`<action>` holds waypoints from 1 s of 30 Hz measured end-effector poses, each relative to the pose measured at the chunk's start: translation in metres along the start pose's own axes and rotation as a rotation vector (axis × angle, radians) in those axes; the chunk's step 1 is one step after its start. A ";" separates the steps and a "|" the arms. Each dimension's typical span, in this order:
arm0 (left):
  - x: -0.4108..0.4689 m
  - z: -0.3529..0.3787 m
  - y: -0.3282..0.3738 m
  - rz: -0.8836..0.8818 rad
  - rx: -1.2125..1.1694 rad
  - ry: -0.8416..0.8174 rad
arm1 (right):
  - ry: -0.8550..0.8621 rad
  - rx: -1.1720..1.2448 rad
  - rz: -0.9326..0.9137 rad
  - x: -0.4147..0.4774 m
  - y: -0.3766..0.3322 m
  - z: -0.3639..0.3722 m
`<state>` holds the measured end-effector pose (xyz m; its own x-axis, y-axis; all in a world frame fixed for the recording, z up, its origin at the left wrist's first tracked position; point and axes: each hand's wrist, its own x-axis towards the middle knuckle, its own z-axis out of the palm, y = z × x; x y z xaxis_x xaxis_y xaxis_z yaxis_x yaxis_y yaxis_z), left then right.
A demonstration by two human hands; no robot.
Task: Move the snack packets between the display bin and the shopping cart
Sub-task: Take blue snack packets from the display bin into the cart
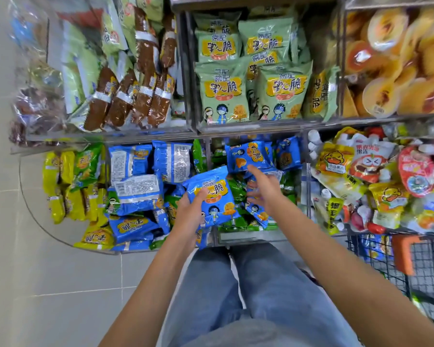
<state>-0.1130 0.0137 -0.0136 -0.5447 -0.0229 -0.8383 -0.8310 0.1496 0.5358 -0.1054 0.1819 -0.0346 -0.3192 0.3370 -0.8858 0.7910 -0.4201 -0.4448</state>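
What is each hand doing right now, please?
Left hand: holds a blue snack packet.
Right hand: open, fingers spread over the display bin, holding nothing.

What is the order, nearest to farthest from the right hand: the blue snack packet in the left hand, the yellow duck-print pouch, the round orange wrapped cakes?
1. Blue snack packet, just left of the right hand, gripped by the left hand.
2. Yellow duck-print pouch, in the right-hand bin.
3. Round orange wrapped cakes, top-right shelf.
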 end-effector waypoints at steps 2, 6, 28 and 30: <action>0.003 -0.002 0.001 -0.013 -0.018 0.012 | 0.042 -0.026 0.046 0.021 -0.013 0.008; 0.002 -0.005 -0.001 -0.045 -0.037 0.027 | 0.144 0.153 0.139 0.047 -0.024 0.012; -0.010 0.011 0.016 0.073 0.024 0.091 | 0.365 -0.018 -0.318 0.009 0.009 -0.025; -0.010 0.013 0.016 0.091 0.055 0.122 | 0.232 -0.026 -0.449 -0.010 0.014 -0.032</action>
<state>-0.1195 0.0293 0.0016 -0.6299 -0.1262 -0.7664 -0.7720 0.2100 0.5999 -0.0746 0.1995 -0.0273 -0.5090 0.6590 -0.5538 0.6161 -0.1704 -0.7690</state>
